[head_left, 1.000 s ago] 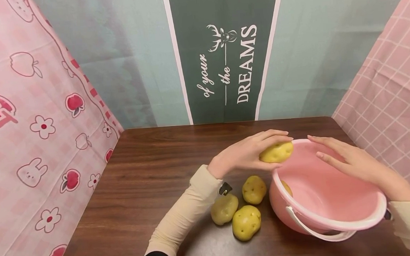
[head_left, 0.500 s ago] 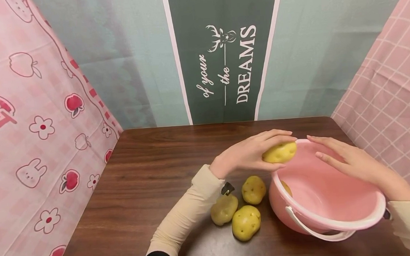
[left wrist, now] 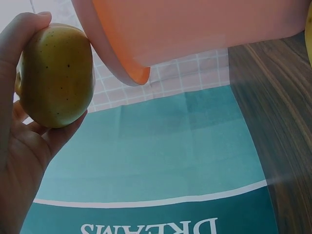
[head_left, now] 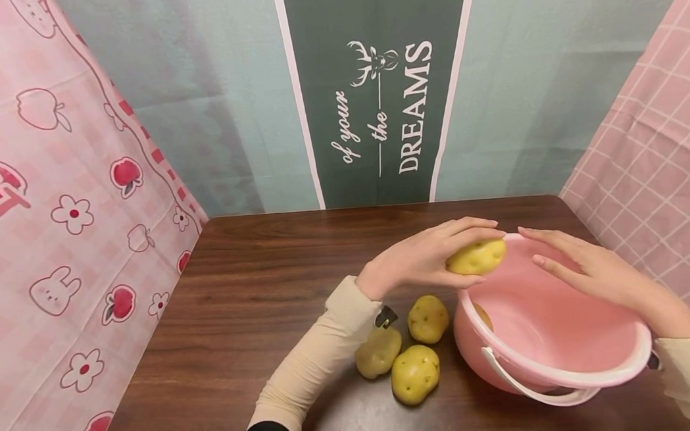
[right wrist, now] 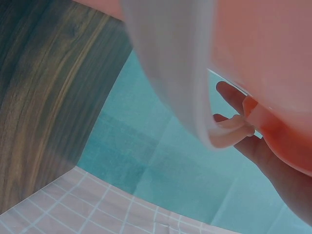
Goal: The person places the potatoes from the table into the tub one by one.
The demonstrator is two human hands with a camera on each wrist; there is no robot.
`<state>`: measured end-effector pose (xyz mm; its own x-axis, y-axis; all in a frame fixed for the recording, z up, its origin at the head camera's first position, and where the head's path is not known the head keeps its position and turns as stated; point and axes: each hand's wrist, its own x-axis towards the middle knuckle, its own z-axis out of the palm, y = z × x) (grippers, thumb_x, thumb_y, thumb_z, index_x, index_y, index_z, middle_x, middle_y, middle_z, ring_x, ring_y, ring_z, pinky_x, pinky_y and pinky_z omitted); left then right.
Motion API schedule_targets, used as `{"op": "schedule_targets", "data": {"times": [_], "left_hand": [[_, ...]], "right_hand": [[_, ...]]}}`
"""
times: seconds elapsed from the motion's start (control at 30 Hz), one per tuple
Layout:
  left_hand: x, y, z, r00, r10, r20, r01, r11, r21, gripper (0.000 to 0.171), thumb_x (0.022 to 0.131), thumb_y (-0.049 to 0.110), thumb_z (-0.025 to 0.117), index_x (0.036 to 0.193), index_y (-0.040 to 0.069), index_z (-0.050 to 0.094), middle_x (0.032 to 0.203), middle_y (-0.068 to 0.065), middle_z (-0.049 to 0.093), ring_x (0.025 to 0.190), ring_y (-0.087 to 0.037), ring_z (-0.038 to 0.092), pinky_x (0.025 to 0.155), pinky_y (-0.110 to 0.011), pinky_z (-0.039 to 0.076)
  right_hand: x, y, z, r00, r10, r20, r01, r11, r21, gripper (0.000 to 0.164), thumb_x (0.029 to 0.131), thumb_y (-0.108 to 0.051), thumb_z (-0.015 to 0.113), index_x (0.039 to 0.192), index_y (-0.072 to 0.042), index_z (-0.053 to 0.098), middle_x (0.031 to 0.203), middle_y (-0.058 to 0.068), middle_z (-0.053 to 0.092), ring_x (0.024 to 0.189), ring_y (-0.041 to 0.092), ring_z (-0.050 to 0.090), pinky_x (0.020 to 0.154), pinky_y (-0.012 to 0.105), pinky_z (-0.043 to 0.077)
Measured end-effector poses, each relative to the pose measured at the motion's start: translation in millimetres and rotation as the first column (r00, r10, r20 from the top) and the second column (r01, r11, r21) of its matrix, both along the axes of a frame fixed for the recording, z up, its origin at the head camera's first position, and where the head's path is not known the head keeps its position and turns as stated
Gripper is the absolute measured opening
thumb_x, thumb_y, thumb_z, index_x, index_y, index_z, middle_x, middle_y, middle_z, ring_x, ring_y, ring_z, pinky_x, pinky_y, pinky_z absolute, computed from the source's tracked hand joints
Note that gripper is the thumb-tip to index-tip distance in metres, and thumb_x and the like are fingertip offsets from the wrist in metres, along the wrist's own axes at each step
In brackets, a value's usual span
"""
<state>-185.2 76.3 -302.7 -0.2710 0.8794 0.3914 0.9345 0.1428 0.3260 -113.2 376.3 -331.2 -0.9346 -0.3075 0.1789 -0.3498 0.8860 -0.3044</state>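
My left hand (head_left: 421, 258) grips a yellow potato (head_left: 478, 257) at the upper left rim of the pink bucket (head_left: 470, 349). In the left wrist view the thumb and fingers wrap this potato (left wrist: 58, 75) beside the bucket's lip. My right hand (head_left: 600, 275) lies over the bucket's far right side, its fingers fairly straight and pointing toward the left hand. Part of another potato (head_left: 483, 316) shows inside the bucket; the near wall hides the rest. Three potatoes rest on the table left of the bucket: one (head_left: 428, 319) behind, one (head_left: 378, 352) at the left, one (head_left: 415, 374) nearest.
The bucket's white handle (head_left: 539, 391) hangs down at its front. Everything stands on a dark wooden table (head_left: 254, 280). A green cloth (head_left: 379, 187) hangs behind, with pink patterned cloths at the left (head_left: 104, 256) and right (head_left: 673, 156).
My left hand has edged slightly right with the potato, further over the bucket's rim. The right hand, bucket and other potatoes stay in place.
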Motion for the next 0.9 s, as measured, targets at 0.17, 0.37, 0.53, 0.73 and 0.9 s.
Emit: {"op": "schedule_targets", "data": {"times": [0.17,0.37,0.53,0.73,0.9], "left_hand": [[-0.4,3.8,-0.1,0.999,-0.025,-0.026,0.025,1.000,0.004,0.060,0.084,0.042,0.061,0.138,0.023,0.042,0.142,0.008,0.037,0.127,0.003,0.030,0.102,-0.006,0.020],[0.0,9.0,1.1,0.996,-0.053,-0.077,0.055,0.998,0.031,0.061,0.084,0.041,0.060,0.137,0.018,0.043,0.140,0.004,0.039,0.127,0.000,0.033,0.103,-0.007,0.021],[0.6,10.9,1.8,0.995,-0.057,-0.079,0.060,0.998,0.027,0.061,0.085,0.042,0.060,0.138,0.020,0.042,0.142,0.005,0.038,0.128,0.001,0.031,0.103,-0.008,0.020],[-0.2,14.3,1.5,0.994,-0.077,-0.076,0.079,0.997,0.025,0.062,0.084,0.043,0.061,0.138,0.018,0.042,0.142,0.003,0.038,0.128,0.000,0.031,0.104,-0.008,0.019],[-0.7,19.1,1.2,0.990,-0.112,-0.083,0.115,0.993,0.034,0.062,0.084,0.041,0.061,0.137,0.014,0.043,0.140,-0.001,0.040,0.127,-0.002,0.034,0.104,-0.009,0.019]], "right_hand": [[0.8,-0.2,0.6,1.000,0.001,0.016,0.000,1.000,-0.010,0.056,0.092,-0.030,0.057,0.141,-0.039,0.033,0.138,-0.007,0.044,0.117,-0.019,0.026,0.085,0.047,0.037],[0.6,0.0,0.5,1.000,0.010,0.000,-0.010,1.000,-0.005,0.056,0.092,-0.028,0.058,0.141,-0.036,0.035,0.138,-0.005,0.044,0.117,-0.020,0.025,0.088,0.040,0.037],[0.3,0.6,0.9,0.999,0.018,-0.029,-0.018,1.000,0.010,0.056,0.091,-0.028,0.059,0.141,-0.035,0.036,0.137,-0.006,0.045,0.117,-0.022,0.024,0.089,0.012,0.026],[0.0,0.4,1.3,1.000,0.010,-0.021,-0.009,1.000,0.015,0.057,0.091,-0.029,0.059,0.141,-0.036,0.035,0.137,-0.006,0.045,0.117,-0.021,0.025,0.087,0.018,0.029],[-0.3,0.6,0.6,1.000,0.004,-0.001,-0.004,1.000,0.008,0.057,0.091,-0.029,0.059,0.141,-0.037,0.034,0.138,-0.004,0.045,0.117,-0.021,0.024,0.087,0.037,0.036]]}}
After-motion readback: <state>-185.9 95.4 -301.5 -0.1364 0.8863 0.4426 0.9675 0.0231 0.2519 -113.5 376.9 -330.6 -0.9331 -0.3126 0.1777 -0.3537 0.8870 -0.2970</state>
